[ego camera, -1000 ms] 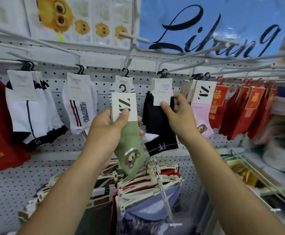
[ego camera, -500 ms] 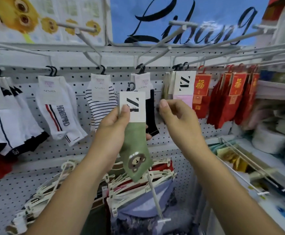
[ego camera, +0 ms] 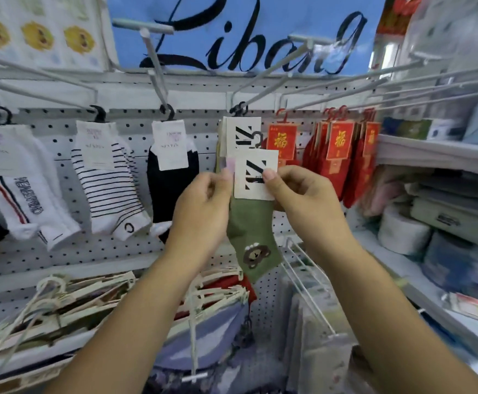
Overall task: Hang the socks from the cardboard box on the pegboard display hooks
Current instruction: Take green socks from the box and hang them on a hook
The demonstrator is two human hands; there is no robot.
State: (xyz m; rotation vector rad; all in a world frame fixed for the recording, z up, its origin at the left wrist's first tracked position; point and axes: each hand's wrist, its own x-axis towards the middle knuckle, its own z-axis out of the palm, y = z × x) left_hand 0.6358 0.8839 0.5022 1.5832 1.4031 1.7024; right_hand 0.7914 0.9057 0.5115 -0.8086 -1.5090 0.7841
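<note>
A green sock (ego camera: 251,231) with a brown bear and a white card label hangs between my hands in front of the white pegboard (ego camera: 118,251). My left hand (ego camera: 203,206) pinches the label's left edge. My right hand (ego camera: 303,200) pinches its right side with the thumb on the card front. The sock's black hanger hook sits just below a pegboard hook (ego camera: 239,108) that carries several socks with the same label (ego camera: 242,135). No cardboard box is in view.
White, striped (ego camera: 107,183) and black (ego camera: 169,177) socks hang on hooks to the left, red packaged socks (ego camera: 337,155) to the right. Long wire hooks jut out overhead. Hangers with garments (ego camera: 61,302) hang below, and shelves with goods (ego camera: 445,211) stand at the right.
Both hands and the green sock have moved right, to the hook with matching labels. My right hand, empty half a second ago, now pinches the sock's label.
</note>
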